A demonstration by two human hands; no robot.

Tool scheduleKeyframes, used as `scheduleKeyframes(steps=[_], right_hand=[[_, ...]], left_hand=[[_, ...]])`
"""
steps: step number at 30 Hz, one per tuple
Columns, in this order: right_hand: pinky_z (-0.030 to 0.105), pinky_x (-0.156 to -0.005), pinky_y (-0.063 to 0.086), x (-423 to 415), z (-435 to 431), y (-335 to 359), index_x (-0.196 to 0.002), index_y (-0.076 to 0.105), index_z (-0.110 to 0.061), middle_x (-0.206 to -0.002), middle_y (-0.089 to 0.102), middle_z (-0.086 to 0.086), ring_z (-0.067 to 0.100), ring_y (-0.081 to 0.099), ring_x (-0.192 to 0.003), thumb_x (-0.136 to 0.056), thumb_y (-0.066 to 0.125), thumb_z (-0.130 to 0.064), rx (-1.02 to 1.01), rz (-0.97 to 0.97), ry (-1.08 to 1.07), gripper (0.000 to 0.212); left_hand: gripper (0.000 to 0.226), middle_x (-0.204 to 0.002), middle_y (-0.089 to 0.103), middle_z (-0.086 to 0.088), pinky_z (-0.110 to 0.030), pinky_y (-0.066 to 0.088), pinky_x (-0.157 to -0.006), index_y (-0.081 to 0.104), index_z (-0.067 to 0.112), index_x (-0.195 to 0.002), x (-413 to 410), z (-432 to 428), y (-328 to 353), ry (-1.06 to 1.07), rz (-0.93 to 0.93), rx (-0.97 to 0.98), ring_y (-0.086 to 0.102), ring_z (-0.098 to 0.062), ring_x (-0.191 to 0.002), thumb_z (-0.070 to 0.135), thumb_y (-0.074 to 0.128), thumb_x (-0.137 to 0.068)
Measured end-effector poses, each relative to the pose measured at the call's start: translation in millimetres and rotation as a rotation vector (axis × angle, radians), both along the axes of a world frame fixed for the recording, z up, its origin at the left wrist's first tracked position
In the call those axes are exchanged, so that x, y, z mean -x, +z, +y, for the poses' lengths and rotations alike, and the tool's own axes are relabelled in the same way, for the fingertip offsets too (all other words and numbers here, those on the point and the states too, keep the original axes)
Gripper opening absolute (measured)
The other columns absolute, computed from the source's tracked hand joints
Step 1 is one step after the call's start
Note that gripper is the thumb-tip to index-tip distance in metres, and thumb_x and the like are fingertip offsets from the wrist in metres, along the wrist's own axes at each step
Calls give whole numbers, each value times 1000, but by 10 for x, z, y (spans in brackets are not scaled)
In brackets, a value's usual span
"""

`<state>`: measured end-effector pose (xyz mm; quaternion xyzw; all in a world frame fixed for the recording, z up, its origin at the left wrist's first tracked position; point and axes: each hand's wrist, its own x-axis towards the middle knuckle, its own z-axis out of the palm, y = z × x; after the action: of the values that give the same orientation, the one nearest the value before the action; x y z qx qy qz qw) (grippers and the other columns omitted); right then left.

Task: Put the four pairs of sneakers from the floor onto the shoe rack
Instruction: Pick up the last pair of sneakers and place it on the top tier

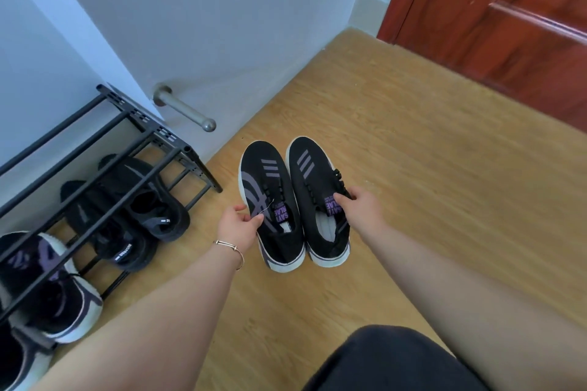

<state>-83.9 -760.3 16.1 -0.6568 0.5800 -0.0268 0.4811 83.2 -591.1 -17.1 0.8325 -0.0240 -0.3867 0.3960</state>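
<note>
A pair of black sneakers with purple stripes and white soles is in my hands above the wooden floor. My left hand pinches the collar of the left sneaker. My right hand grips the tongue of the right sneaker. The black metal shoe rack stands against the wall at the left. On its lower level sit an all-black pair and a black pair with purple and white soles. Its top bars hold nothing.
A metal door stopper juts from the white wall just right of the rack. A red-brown wooden door fills the upper right. My dark-clothed knee is at the bottom. Wooden floor spreads around the shoes.
</note>
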Motion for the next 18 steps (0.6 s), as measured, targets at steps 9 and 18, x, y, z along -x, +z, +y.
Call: scheduleKeyframes(steps=[9,18], right_hand=[[43,-77,52,-18,-108,876,-93,67,-14,-89,69,6,27,64,-84,-96,59,-30,49,-12,21,18],[37,-66,43,-115,3,1444,-91,65,-6,-88,69,16,36,64,-85,-97,58,-28,95,4,4,23]], left_hand=[[56,-116,63,-11,-48,58,-91,45,12,-136,36,-52,614,40,42,92,67,-28,-99,19,73,-88],[54,-120,63,-11,-46,58,-93,45,11,-135,36,77,1119,41,22,141,66,-28,-104,17,72,-89]])
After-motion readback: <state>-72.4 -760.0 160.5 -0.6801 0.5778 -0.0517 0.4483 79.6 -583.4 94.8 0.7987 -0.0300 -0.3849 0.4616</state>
